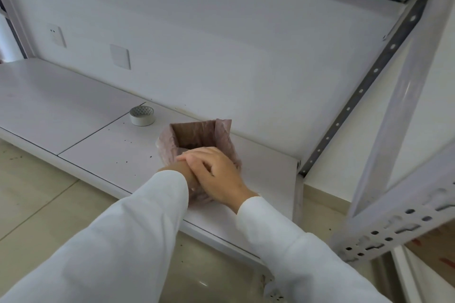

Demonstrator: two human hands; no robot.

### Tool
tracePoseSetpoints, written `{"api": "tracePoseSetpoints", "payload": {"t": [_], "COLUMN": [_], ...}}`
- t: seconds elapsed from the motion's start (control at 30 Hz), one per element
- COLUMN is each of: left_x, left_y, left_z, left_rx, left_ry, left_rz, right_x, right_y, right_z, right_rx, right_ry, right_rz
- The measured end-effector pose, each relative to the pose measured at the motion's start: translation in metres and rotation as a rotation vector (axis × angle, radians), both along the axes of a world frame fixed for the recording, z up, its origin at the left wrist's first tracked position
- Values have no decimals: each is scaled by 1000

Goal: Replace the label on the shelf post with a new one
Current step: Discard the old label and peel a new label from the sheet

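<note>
Both hands at the small lined box (197, 135) on the shelf (103, 145), right hand (216, 174) loosely curled over left wrist, left hand grip hidden, tape roll (142, 115) far-left

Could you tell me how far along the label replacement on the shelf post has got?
Nothing visibly done: no label shows on the shelf post. In hand: both hands are at the bag-lined box on the shelf, right hand resting over the left wrist; the left hand is hidden. The tape roll sits untouched. Left: fixing the new label to the post.
</note>
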State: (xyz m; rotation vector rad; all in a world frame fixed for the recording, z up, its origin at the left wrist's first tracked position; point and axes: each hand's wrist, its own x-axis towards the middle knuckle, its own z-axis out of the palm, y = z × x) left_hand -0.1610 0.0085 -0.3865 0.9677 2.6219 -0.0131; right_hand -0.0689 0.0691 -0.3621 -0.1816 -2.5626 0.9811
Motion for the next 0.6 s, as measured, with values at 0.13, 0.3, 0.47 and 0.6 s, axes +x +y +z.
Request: {"api": "tracePoseSetpoints", "payload": {"t": [0.13, 0.3, 0.47, 0.6], "left_x": [7, -5, 0, 4], "left_y": [-6, -4, 0, 6], "left_z": [36, 17, 20, 20], "left_rx": [239, 253, 323, 296], "left_ry": [-299, -191, -148, -125], "left_rz": [-246, -182, -210, -205], "right_x": [17, 57, 69, 76], "right_y": [46, 88, 103, 102], "right_z": [-24, -47, -56, -87], "right_rx": [100, 18, -75, -47], "right_ry": [-270, -234, -318, -913], "right_rz": [-316, -633, -768, -757]}}
